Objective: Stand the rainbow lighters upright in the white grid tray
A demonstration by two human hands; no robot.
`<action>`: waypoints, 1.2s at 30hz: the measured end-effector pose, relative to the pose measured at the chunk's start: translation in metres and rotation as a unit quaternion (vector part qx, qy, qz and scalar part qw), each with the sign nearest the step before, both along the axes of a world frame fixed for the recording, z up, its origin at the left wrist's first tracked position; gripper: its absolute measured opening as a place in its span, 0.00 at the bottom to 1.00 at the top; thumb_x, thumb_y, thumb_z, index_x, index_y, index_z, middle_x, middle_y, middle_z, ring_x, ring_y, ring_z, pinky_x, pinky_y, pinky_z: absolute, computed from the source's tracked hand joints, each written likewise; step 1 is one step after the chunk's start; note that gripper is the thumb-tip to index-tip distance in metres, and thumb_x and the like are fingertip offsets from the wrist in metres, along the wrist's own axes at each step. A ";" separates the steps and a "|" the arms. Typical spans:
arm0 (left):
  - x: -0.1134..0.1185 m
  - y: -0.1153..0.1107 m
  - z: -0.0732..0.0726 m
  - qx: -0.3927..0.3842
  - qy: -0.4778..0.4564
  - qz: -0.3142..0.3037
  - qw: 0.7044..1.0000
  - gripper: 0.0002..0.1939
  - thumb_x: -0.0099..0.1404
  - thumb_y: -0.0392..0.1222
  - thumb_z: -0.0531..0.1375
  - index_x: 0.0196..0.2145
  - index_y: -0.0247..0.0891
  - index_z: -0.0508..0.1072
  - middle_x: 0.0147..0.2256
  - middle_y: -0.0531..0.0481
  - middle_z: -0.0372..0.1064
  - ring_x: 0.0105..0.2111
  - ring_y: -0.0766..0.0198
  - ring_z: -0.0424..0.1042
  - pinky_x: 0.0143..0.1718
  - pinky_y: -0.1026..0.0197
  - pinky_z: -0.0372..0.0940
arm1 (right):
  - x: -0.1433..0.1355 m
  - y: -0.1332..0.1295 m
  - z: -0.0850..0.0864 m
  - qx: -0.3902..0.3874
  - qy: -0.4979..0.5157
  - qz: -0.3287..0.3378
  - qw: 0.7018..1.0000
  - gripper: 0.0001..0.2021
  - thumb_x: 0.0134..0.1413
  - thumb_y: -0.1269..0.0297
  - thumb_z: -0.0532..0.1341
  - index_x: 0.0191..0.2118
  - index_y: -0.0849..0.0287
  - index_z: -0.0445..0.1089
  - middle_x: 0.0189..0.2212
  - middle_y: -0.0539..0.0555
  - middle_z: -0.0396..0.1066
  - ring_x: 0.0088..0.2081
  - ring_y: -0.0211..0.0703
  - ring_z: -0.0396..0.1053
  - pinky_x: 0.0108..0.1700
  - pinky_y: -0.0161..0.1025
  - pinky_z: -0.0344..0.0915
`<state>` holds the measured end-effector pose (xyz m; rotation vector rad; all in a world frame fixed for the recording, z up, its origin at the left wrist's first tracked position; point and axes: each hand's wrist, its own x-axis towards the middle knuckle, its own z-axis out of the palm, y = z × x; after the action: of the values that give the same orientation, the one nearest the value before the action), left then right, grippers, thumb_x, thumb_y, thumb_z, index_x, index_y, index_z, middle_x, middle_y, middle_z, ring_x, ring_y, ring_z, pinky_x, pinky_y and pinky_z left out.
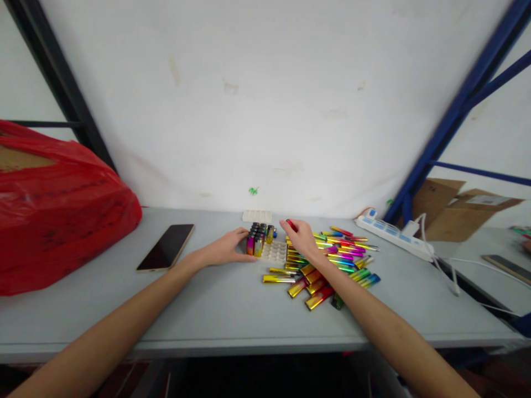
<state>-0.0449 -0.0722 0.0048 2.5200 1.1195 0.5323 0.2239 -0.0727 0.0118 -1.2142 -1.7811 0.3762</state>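
Red, glossy lighter-like piece (292,225): pinched in the right hand (302,237), just above the back right corner of the white, pocketed tray (274,252). Only one end shows, slanting; its full long axis is hidden by the fingers.

Key relation, as I judge it: bare pockets fill the tray's right part, lying to the left and front of the right hand, which is nearer to them than to the tray's left end. Metallic, multicoloured lighters with dark tops (258,243) stand upright, packed at the tray's left end.

Left hand (226,247) at that left end, thumb and fingers parted, curved about the standing group; whether it presses, cannot tell.

Right of the tray, spilling in front: loose heap of shiny gold, red, green and magenta lighters (341,256), lying flat, mostly lengthwise left-to-right, some slanted. Right forearm crosses above it.

Behind the tray, near the wall: second pale, shallow tray (257,216). Well left of the tray, on the grey bench (215,309): black-screened phone (166,247). Well right: white power strip (394,237).
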 end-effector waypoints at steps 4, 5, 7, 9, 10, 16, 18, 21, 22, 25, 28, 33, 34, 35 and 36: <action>-0.001 0.002 -0.002 0.005 0.002 -0.001 1.000 0.41 0.59 0.67 0.67 0.60 0.36 0.70 0.60 0.37 0.69 0.60 0.43 0.69 0.64 0.48 0.62 | -0.003 -0.001 -0.001 -0.001 -0.026 -0.014 1.000 0.19 0.60 0.55 0.53 0.20 0.55 0.55 0.18 0.45 0.50 0.24 0.36 0.53 0.30 0.37 0.45; -0.001 0.002 -0.002 0.006 0.003 -0.001 1.000 0.41 0.59 0.68 0.67 0.60 0.36 0.70 0.60 0.37 0.69 0.60 0.42 0.69 0.64 0.48 0.62 | -0.003 -0.001 -0.001 0.001 -0.033 -0.013 0.999 0.19 0.60 0.56 0.53 0.20 0.55 0.55 0.18 0.45 0.51 0.24 0.36 0.53 0.30 0.37 0.45; -0.001 0.003 -0.003 0.005 0.004 0.000 1.000 0.42 0.59 0.68 0.67 0.61 0.36 0.70 0.60 0.37 0.69 0.60 0.42 0.69 0.64 0.48 0.62 | -0.002 -0.001 -0.001 0.005 -0.047 -0.012 0.999 0.19 0.61 0.56 0.54 0.20 0.55 0.55 0.18 0.45 0.51 0.24 0.36 0.53 0.30 0.37 0.45; -0.001 0.003 -0.002 0.003 0.003 -0.001 1.000 0.43 0.59 0.68 0.67 0.61 0.36 0.70 0.60 0.38 0.69 0.60 0.42 0.69 0.64 0.48 0.62 | -0.002 -0.002 0.000 0.011 -0.058 -0.005 0.998 0.21 0.64 0.53 0.53 0.21 0.56 0.55 0.19 0.45 0.52 0.25 0.36 0.54 0.30 0.37 0.46; -0.001 0.002 -0.002 0.003 0.003 -0.002 1.000 0.43 0.59 0.68 0.67 0.61 0.36 0.70 0.60 0.37 0.69 0.60 0.42 0.69 0.64 0.48 0.62 | -0.001 -0.002 0.000 0.015 -0.065 0.003 0.998 0.22 0.66 0.51 0.53 0.22 0.56 0.56 0.19 0.45 0.53 0.25 0.37 0.54 0.31 0.37 0.47; -0.001 0.001 -0.001 0.004 0.001 -0.004 1.000 0.42 0.59 0.68 0.67 0.62 0.37 0.70 0.61 0.37 0.68 0.60 0.43 0.69 0.65 0.48 0.61 | 0.002 -0.009 0.003 0.052 -0.142 0.072 0.986 0.18 0.74 0.52 0.49 0.33 0.55 0.62 0.27 0.49 0.67 0.31 0.41 0.65 0.36 0.36 0.57; -0.001 0.001 -0.002 0.003 0.003 -0.006 1.000 0.43 0.59 0.69 0.66 0.62 0.37 0.69 0.61 0.37 0.68 0.61 0.43 0.68 0.65 0.48 0.61 | 0.003 -0.011 0.006 0.091 -0.187 0.090 0.974 0.18 0.75 0.53 0.48 0.35 0.55 0.64 0.33 0.54 0.70 0.36 0.43 0.68 0.41 0.37 0.61; -0.002 0.002 -0.003 0.001 -0.001 -0.006 1.000 0.42 0.59 0.69 0.66 0.61 0.38 0.70 0.62 0.38 0.68 0.61 0.43 0.68 0.65 0.49 0.61 | 0.003 -0.015 0.010 0.106 -0.248 0.087 0.959 0.21 0.75 0.50 0.49 0.33 0.56 0.66 0.33 0.55 0.71 0.36 0.44 0.68 0.42 0.38 0.61; -0.002 0.003 -0.003 0.001 -0.004 -0.006 1.000 0.42 0.59 0.69 0.66 0.61 0.38 0.70 0.61 0.39 0.68 0.61 0.43 0.68 0.65 0.49 0.61 | 0.002 -0.015 0.011 0.091 -0.257 0.085 0.958 0.21 0.75 0.50 0.50 0.32 0.56 0.66 0.30 0.54 0.71 0.34 0.43 0.68 0.39 0.37 0.60; -0.002 0.003 -0.004 0.003 -0.010 -0.008 1.000 0.42 0.58 0.70 0.66 0.61 0.39 0.71 0.61 0.39 0.69 0.60 0.43 0.69 0.64 0.48 0.62 | -0.001 -0.016 0.010 0.042 -0.243 0.079 0.966 0.21 0.74 0.51 0.53 0.30 0.56 0.66 0.25 0.51 0.71 0.27 0.40 0.67 0.34 0.36 0.57; -0.002 0.003 -0.004 0.003 -0.006 -0.006 1.000 0.42 0.58 0.69 0.67 0.61 0.39 0.71 0.60 0.39 0.69 0.60 0.43 0.69 0.64 0.48 0.62 | -0.004 -0.014 0.005 0.014 -0.223 0.069 0.972 0.18 0.73 0.54 0.56 0.31 0.57 0.68 0.27 0.51 0.75 0.28 0.40 0.70 0.33 0.35 0.57; -0.002 0.002 -0.003 0.002 -0.002 -0.005 1.000 0.42 0.59 0.69 0.67 0.60 0.37 0.71 0.61 0.38 0.68 0.60 0.43 0.68 0.64 0.48 0.62 | -0.008 -0.010 -0.001 0.015 -0.295 0.072 0.953 0.14 0.73 0.55 0.57 0.38 0.58 0.71 0.33 0.56 0.78 0.33 0.44 0.74 0.35 0.36 0.59; -0.002 0.002 -0.003 0.003 -0.003 -0.005 1.000 0.42 0.58 0.69 0.67 0.60 0.37 0.71 0.61 0.38 0.68 0.60 0.43 0.68 0.64 0.48 0.62 | -0.009 -0.010 -0.001 0.027 -0.310 0.069 0.948 0.14 0.73 0.54 0.56 0.39 0.58 0.72 0.35 0.58 0.78 0.35 0.45 0.74 0.36 0.36 0.59; -0.002 0.002 -0.003 0.003 -0.004 -0.005 1.000 0.42 0.58 0.69 0.67 0.60 0.37 0.71 0.60 0.38 0.69 0.60 0.43 0.69 0.64 0.48 0.62 | -0.009 -0.010 0.000 0.036 -0.323 0.065 0.943 0.15 0.73 0.53 0.56 0.39 0.58 0.72 0.36 0.59 0.78 0.36 0.46 0.75 0.37 0.37 0.60; -0.002 0.001 -0.003 0.004 -0.004 -0.004 1.000 0.42 0.58 0.69 0.67 0.60 0.37 0.71 0.60 0.38 0.69 0.59 0.43 0.69 0.64 0.48 0.62 | -0.009 -0.010 0.001 0.039 -0.331 0.062 0.941 0.16 0.72 0.52 0.56 0.39 0.58 0.72 0.37 0.59 0.78 0.36 0.46 0.75 0.37 0.37 0.60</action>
<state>-0.0469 -0.0708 0.0017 2.5257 1.1060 0.5446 0.2149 -0.0829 0.0128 -1.2620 -2.4261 -0.0538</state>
